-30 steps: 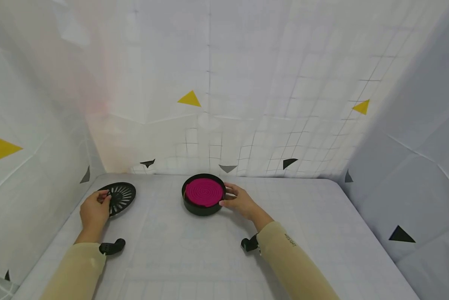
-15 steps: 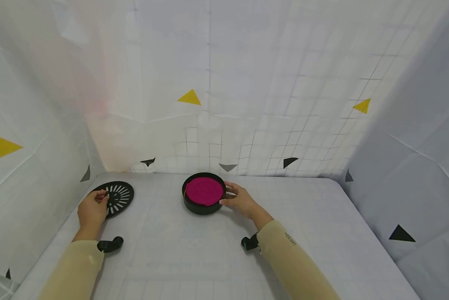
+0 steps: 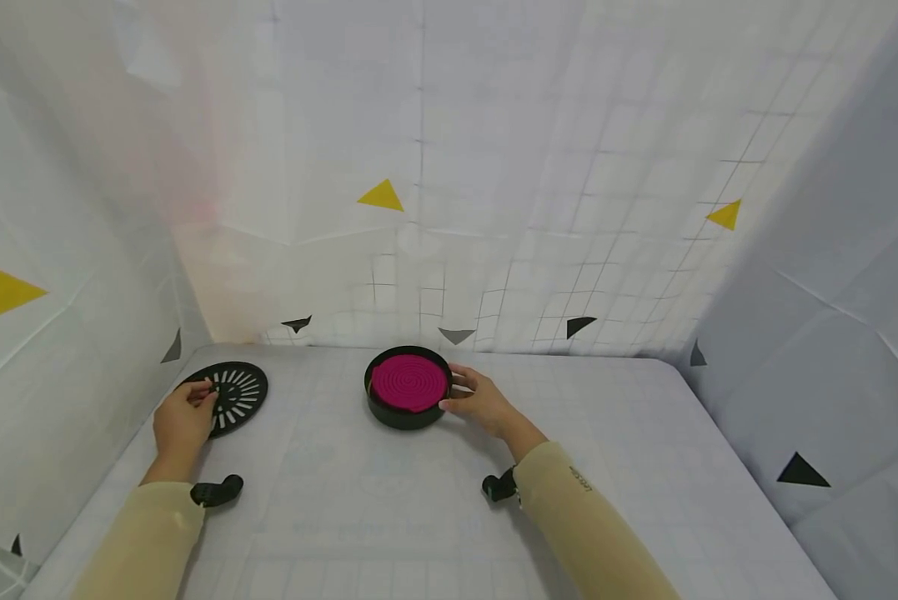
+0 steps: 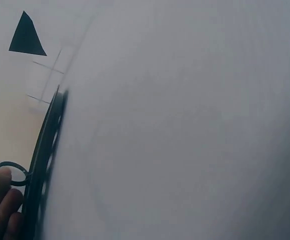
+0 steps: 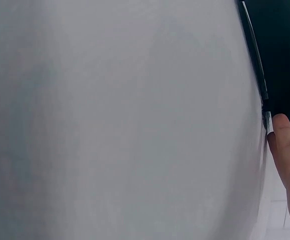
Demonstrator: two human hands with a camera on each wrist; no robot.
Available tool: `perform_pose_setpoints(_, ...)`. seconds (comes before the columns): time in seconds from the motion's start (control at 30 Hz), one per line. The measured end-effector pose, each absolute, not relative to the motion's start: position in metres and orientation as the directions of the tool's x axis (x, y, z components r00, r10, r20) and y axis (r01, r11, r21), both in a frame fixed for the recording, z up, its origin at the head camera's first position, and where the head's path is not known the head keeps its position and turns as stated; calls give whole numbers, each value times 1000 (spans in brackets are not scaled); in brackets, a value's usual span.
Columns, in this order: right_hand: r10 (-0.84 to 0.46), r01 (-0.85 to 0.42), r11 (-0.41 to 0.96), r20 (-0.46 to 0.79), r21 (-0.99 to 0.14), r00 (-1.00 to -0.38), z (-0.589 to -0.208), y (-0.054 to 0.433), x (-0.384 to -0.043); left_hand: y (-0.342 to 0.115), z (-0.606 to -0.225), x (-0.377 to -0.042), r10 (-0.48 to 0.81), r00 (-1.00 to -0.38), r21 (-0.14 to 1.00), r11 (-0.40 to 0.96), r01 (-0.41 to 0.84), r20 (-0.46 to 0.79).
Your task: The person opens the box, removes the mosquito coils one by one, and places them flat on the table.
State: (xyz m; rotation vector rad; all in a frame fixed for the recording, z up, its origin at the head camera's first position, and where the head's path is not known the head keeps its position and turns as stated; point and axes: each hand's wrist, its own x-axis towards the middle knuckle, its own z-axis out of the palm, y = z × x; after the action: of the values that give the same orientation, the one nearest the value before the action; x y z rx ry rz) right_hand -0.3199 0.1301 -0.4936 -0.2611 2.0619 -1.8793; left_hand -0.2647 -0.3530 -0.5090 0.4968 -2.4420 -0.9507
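On the left of the table, my left hand (image 3: 182,425) pinches the small ring handle (image 4: 14,173) of a round black slotted rack (image 3: 242,396). The rack appears flat on or just over the cloth, edge-on in the left wrist view. At the middle stands a round black pan (image 3: 407,418). Inside it lies a magenta disc (image 3: 409,383) with concentric ridges and small tabs at its edge. My right hand (image 3: 482,406) rests against the pan's right side, fingers spread along the wall and thumb in front. In the right wrist view a finger (image 5: 285,140) touches the dark wall.
White cloth covers the table (image 3: 358,517), and pale sheets form walls at the back and both sides. Yellow (image 3: 382,195) and black triangles (image 3: 803,469) mark them. Dark camera mounts (image 3: 218,491) stick out from both wrists.
My left hand has shifted slightly left and down with the rack, which has gone from tilted to nearly flat. The right hand and the pan stay where they were.
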Motion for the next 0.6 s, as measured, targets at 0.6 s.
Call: perform_pose_setpoints(0.6, -350, 97, 97, -125, -990, -928, -495, 130, -321, -340, -501, -254, -386, -847, 663, 746, -54, 365)
